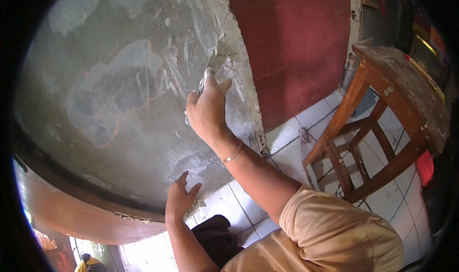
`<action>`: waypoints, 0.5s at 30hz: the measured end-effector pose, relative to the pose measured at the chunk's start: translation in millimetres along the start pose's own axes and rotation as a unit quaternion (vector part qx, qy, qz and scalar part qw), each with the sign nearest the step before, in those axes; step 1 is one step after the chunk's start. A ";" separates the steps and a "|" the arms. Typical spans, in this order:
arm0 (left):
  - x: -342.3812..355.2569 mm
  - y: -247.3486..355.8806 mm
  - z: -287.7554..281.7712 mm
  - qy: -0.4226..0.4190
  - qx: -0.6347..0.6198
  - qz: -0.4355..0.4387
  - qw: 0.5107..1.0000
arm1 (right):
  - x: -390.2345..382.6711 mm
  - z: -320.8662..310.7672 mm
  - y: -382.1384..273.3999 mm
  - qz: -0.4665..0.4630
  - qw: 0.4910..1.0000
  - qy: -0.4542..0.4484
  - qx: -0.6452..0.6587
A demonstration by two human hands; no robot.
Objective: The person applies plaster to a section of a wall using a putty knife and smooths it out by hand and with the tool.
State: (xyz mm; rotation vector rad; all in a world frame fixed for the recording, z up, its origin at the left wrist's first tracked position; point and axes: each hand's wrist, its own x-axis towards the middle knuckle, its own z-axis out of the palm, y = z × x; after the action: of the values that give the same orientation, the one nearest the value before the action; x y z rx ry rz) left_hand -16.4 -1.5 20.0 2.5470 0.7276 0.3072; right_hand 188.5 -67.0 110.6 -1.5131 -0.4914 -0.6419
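A grey plastered wall (129, 162) with pale smears and patches fills the left and middle. My right hand (208, 109) is up against it, close to the rough vertical edge beside the dark red door panel (291, 47). Its fingers are bent, with white putty (201, 85) on and between them. The back of the hand hides most of the putty. Above the fingertips lies a thick, uneven putty patch (221, 52) on the wall edge. Lower down, my left hand (179, 198) holds nothing, fingers apart, beside the foot of the wall.
A brown wooden stool (382, 104) with a paint-spotted top stands on the white tiled floor (287, 152) to the right. A dark frame edge (86, 188) borders the wall at lower left. Something red (424, 168) shows behind the stool.
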 end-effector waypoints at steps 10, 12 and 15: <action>-1.7 4.3 -4.9 -0.017 -0.008 -0.020 1.000 | 27.4 -11.0 -5.3 0.009 0.996 0.008 0.091; -1.8 -0.8 -2.1 0.000 0.000 -0.005 1.000 | 13.7 -10.7 -11.4 -0.009 0.999 -0.005 0.045; -4.6 -5.8 -2.0 0.005 -0.004 -0.011 1.000 | -20.2 -24.6 -22.8 0.010 0.993 -0.089 0.073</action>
State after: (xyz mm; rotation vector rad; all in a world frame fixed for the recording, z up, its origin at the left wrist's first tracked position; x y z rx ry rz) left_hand -23.5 1.1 18.4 2.5297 0.7563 0.3139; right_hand 156.0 -88.7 114.0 -1.4404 -0.6444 -0.4468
